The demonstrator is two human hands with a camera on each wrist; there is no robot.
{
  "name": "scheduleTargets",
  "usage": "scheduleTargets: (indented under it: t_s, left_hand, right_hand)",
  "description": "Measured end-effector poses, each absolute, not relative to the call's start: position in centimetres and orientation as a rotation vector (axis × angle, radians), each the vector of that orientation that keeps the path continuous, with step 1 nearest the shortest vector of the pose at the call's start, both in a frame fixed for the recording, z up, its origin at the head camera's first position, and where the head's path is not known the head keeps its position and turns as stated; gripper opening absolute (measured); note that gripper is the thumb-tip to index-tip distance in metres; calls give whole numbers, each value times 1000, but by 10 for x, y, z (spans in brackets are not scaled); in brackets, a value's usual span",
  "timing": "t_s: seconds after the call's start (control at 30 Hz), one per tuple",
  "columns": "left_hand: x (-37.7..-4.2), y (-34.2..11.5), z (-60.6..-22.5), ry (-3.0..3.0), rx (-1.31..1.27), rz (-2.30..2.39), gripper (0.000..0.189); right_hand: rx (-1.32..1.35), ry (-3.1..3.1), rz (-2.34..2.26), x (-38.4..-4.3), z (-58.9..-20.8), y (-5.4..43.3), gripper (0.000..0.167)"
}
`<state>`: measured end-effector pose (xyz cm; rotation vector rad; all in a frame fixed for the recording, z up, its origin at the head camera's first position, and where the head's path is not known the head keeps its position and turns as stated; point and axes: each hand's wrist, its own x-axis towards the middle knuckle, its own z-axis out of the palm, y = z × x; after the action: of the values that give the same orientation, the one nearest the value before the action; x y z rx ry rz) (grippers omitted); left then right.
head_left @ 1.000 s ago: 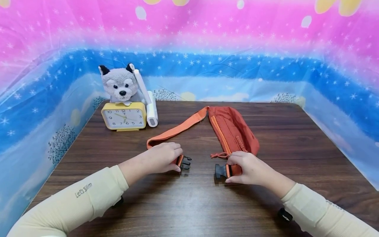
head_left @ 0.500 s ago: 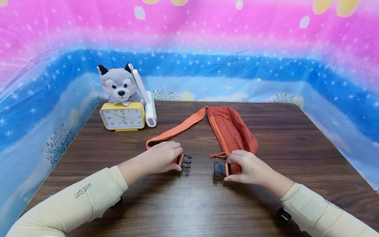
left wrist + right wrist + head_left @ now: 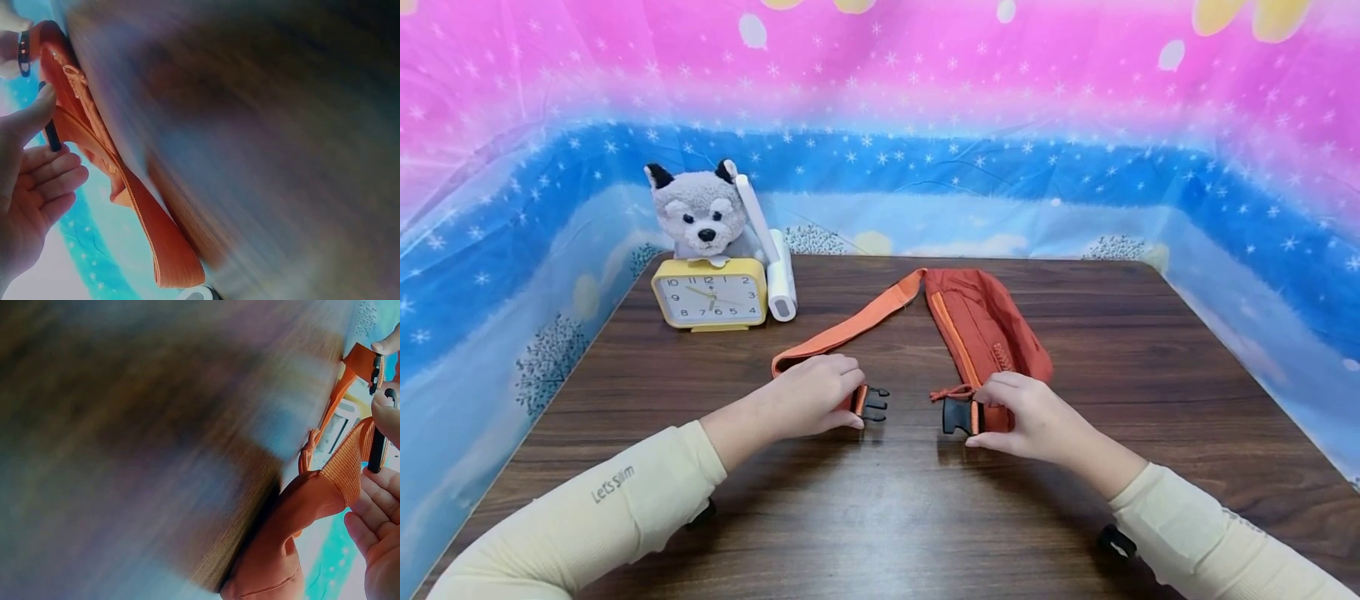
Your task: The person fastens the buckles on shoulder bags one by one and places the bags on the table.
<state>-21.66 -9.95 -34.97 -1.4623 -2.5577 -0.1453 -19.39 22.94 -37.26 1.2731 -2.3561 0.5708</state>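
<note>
An orange waist bag (image 3: 988, 325) lies on the dark wooden table, its orange strap (image 3: 850, 331) running in a loop to the left. Between thumb and fingers my left hand (image 3: 816, 396) pinches the strap end at the black pronged buckle half (image 3: 872, 403). Across a small gap, my right hand (image 3: 1033, 417) pinches the black socket buckle half (image 3: 957, 416) on the bag's short end. The two halves face each other, apart. In the left wrist view, the left hand (image 3: 37, 181) has its thumb on the buckle and its other fingers loosely bent.
At the back left a yellow alarm clock (image 3: 710, 294) stands before a grey plush dog (image 3: 703, 217). Beside them is a white folded device (image 3: 782, 279). A patterned cloth (image 3: 970, 167) surrounds the table (image 3: 880, 517) at the back and sides.
The socket buckle half in my right hand has tilted and risen slightly, its flat face turned more toward the head camera. My left hand has shifted very little, its prongs slightly higher.
</note>
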Motion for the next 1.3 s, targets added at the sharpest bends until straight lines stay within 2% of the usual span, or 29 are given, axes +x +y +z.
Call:
scheduleTargets:
  t_s: [1.3]
  left_hand:
    - [-210,-88,-350,-2455,-1400,-226,38]
  right_hand:
    - [1237,-2340,586,-195,-369,230,40]
